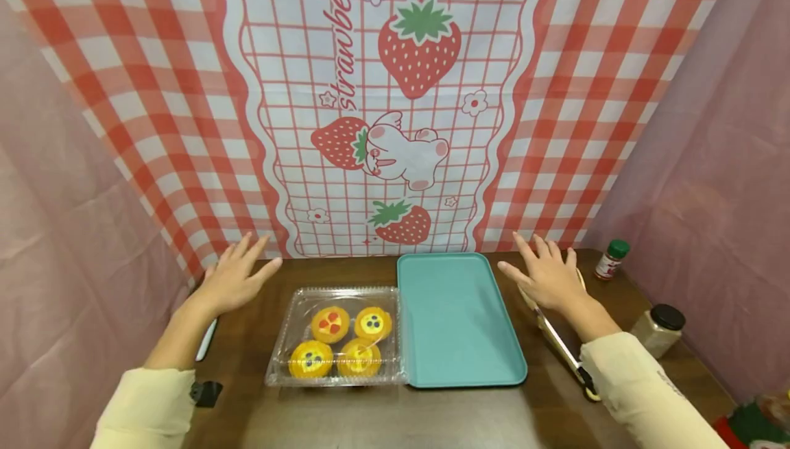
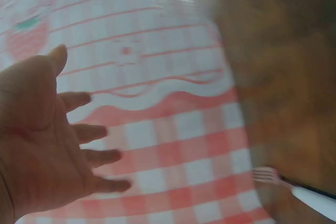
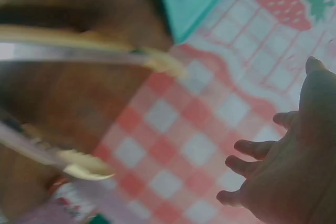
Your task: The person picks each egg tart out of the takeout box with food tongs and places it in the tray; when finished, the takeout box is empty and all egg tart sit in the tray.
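Note:
My left hand (image 1: 231, 277) is raised over the table's left side, fingers spread, holding nothing. Below it lies a fork (image 2: 315, 201) with a white handle, partly hidden by the arm in the head view. Over the right side hovers my right hand (image 1: 549, 277), also spread and bare. Tongs (image 1: 558, 346) with metal arms and beige tips lie under it, blurred in the right wrist view. Between the hands sits a clear plastic box (image 1: 279, 346) holding several yellow tarts (image 1: 311, 360), some topped with red or dark dots. A teal tray (image 1: 459, 325) adjoins the box's right side.
On the right stand a small green-capped bottle (image 1: 611, 260) and a jar (image 1: 657, 336) with a black lid. A red and green object (image 1: 756, 425) shows at the lower right corner. A checked strawberry cloth (image 1: 401, 92) hangs behind the table, with pink curtains (image 1: 710, 161) at the sides.

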`<state>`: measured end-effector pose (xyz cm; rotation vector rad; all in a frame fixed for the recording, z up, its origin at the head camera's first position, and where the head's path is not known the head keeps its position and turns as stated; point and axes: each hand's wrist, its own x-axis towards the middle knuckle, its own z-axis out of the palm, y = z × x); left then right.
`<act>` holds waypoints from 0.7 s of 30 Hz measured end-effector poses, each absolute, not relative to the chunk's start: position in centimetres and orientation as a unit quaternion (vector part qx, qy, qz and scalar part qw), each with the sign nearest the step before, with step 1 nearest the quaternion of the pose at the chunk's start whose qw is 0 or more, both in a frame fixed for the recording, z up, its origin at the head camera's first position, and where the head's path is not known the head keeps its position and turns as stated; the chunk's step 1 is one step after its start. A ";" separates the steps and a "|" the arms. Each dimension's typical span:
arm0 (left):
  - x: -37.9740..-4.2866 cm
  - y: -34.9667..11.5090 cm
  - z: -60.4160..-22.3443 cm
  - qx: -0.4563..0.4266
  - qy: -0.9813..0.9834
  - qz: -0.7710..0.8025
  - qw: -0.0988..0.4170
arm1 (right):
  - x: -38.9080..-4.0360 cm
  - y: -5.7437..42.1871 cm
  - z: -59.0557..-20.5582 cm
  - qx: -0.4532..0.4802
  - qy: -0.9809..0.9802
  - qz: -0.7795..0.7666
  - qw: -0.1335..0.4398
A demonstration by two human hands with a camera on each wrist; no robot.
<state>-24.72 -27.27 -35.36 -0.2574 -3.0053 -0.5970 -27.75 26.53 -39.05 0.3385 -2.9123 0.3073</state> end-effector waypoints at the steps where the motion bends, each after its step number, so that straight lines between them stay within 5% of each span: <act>1: -24.3 -27.2 -34.9 -0.092 -0.973 -0.211 0.029 | -27.7 25.7 -38.9 0.127 -0.981 0.098 0.109; 7: -21.8 -26.6 -33.9 -0.114 -0.969 -0.201 0.086 | -25.9 19.3 -39.0 0.227 -0.956 0.065 0.174; 12: -20.2 -26.0 -36.3 -0.125 -0.944 -0.269 0.142 | -23.4 13.9 -39.3 0.307 -0.933 0.073 0.174; 15: -19.6 -25.9 -38.5 -0.108 -0.923 -0.351 0.116 | -22.0 11.1 -39.5 0.354 -0.919 0.084 0.153; 21: -19.0 -26.0 -42.8 -0.031 -0.839 -0.544 -0.015 | -20.4 6.2 -40.1 0.421 -0.898 0.098 0.088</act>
